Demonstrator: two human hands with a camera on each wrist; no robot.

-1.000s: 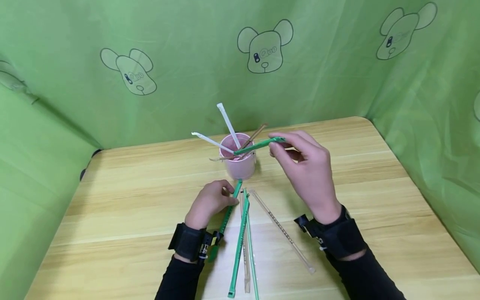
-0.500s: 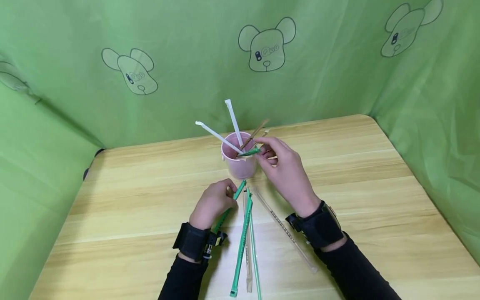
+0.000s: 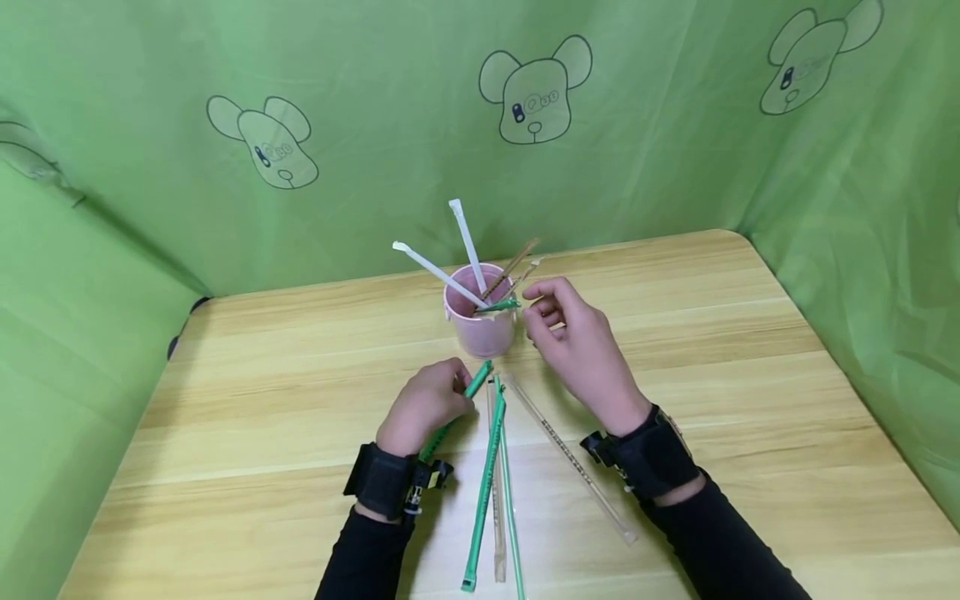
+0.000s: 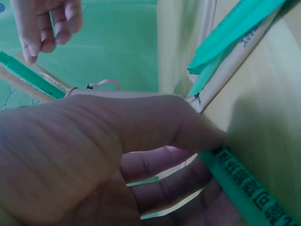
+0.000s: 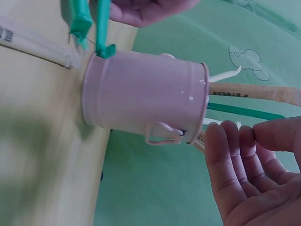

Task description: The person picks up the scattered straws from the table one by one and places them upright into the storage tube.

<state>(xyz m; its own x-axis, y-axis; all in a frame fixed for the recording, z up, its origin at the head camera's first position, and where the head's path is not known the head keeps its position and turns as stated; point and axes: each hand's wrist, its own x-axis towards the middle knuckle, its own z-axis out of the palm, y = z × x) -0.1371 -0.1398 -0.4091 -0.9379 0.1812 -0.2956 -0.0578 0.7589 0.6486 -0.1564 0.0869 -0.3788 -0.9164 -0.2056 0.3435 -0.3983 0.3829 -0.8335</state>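
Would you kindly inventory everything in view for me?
Table: one, light wood, lower head view.
Bucket: one, pink, table's far side.
White straws: two, in bucket.
Brown straws: two, in bucket.
Green straw: one, in bucket.
Loose green straws: two, on table.
Loose brown straws: two, on table.
Held straw: one, green, in left hand.
Cloth: count unclear, green, behind and beside table.
Printed heads: at least three, dark-outlined, on cloth.
Dark objects: two, unclear, table's left edge.
Left hand: one, bare, before bucket.
Right hand: one, bare, beside bucket.
Wrist straps: two, black, holding cameras.
Sleeves: two, black, on forearms.
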